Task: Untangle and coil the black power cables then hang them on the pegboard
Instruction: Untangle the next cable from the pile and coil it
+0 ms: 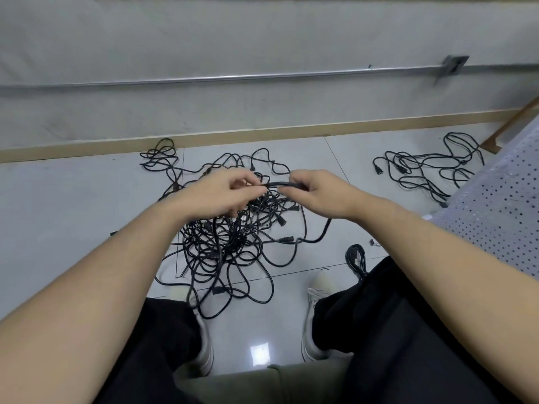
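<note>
A: Where are the hands?

B: Both are in the middle of the frame, raised over the floor. The left hand (224, 193) and the right hand (316, 193) are close together, each with fingers curled round the same short stretch of black power cable (280, 184), which runs level between them.

A: Is that stretch pulled clear of the rest?

B: I cannot tell. It hangs straight above the big tangle of black cables (233, 246), and strands from the tangle rise toward the left hand, so the two overlap in the view.

A: Where does the tangle lie?

B: On the pale tiled floor (87, 217), centre of the frame, just ahead of the person's white shoes (316, 290). Several plugs show among the loops, one near the right edge of the heap (287, 239). A looser run of cable trails to the upper left, near the tan skirting board (87, 147).

A: Any other cables?

B: A second, smaller heap of cables (428, 167) lies at the right of the frame, well apart from the main tangle. A small coiled bundle (355, 258) sits beside the right knee.

A: And the pegboard?

B: A white perforated panel (495, 205) slants in at the right edge, just beside the second heap. A metal conduit (204, 79) crosses the grey wall at the top.
</note>
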`<action>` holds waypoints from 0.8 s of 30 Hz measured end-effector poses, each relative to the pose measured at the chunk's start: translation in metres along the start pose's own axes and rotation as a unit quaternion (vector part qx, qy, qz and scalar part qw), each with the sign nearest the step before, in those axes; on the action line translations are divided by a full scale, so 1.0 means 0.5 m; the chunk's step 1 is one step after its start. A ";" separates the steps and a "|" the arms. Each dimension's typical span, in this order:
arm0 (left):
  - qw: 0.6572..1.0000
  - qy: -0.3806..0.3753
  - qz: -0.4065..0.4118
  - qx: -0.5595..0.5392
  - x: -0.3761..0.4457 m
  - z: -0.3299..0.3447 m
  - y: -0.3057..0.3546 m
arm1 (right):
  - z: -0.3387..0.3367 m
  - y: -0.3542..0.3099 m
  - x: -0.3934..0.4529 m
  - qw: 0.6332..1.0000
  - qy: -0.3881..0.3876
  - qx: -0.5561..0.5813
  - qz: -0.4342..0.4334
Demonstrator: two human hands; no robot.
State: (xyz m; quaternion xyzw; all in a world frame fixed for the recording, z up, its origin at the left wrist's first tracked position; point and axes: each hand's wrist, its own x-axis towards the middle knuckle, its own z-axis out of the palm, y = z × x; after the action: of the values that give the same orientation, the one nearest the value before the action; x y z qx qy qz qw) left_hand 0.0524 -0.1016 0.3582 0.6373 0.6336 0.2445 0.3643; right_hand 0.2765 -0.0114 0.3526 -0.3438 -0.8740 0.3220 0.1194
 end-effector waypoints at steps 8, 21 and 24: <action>0.987 0.052 0.059 -0.143 0.004 -0.003 0.040 | -0.026 0.039 -0.019 0.980 -0.173 0.034 0.095; 0.996 -0.026 0.002 -0.080 -0.013 -0.023 -0.014 | -0.013 0.009 -0.006 0.996 -0.075 -0.026 0.041; 0.999 -0.026 0.010 -0.035 0.007 0.018 0.011 | 0.001 -0.010 -0.003 0.995 -0.086 -0.047 0.012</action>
State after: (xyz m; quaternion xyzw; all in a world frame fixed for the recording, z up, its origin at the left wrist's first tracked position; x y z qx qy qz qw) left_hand 0.0630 -0.0994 0.3562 0.6365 0.6089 0.2531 0.4001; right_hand 0.2747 -0.0155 0.3557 -0.3306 -0.8909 0.3105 0.0233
